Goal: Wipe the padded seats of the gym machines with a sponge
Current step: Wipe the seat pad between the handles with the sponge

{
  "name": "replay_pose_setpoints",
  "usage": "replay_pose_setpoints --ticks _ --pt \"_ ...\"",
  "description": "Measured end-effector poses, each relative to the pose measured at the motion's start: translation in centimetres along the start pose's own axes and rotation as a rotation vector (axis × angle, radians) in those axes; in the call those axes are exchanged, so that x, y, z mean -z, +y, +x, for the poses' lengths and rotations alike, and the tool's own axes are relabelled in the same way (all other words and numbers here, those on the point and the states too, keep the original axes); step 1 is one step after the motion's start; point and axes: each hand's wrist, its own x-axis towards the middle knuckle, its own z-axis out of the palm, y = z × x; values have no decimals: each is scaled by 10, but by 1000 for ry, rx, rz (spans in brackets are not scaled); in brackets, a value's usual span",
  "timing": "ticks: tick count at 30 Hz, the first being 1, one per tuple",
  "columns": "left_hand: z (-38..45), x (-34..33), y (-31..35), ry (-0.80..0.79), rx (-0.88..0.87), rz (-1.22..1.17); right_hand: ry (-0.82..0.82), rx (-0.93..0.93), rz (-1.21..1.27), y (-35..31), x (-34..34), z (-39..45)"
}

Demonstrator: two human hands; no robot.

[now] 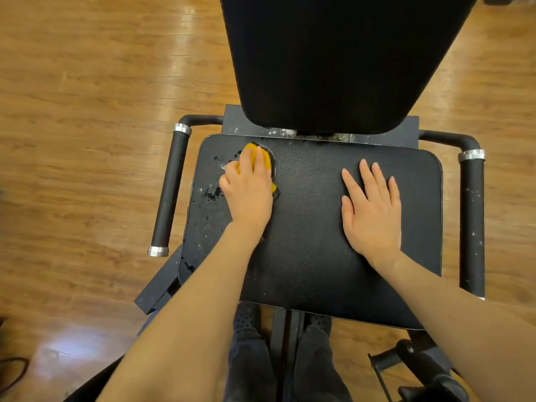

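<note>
A black padded seat of a gym machine lies below me, with worn, flaking patches along its left side. My left hand grips a yellow sponge against the seat's far left corner; most of the sponge is hidden under my fingers. My right hand lies flat on the right half of the seat, fingers straight and spread.
A black padded backrest rises behind the seat. Black handles with silver end caps flank it, one at the left and one at the right. Wooden floor surrounds the machine. My legs and the machine's post are below the seat's front edge.
</note>
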Motion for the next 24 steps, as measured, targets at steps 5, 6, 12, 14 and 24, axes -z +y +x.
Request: replay_pose_setpoints --ticks 5,6,12,14,24 --pt "-48 3 2 -24 26 -84 -7 -5 -1 -1 1 -1" --pt "-62 3 2 -31 11 -87 -5 -4 -1 -1 1 -1" --pt "-39 2 34 -35 -218 -81 -15 -9 -16 -2 3 0" --pt "-17 0 50 -62 -319 -51 -20 -15 -26 -2 3 0" --pt "15 6 -28 -161 11 -6 4 -7 16 -1 3 0"
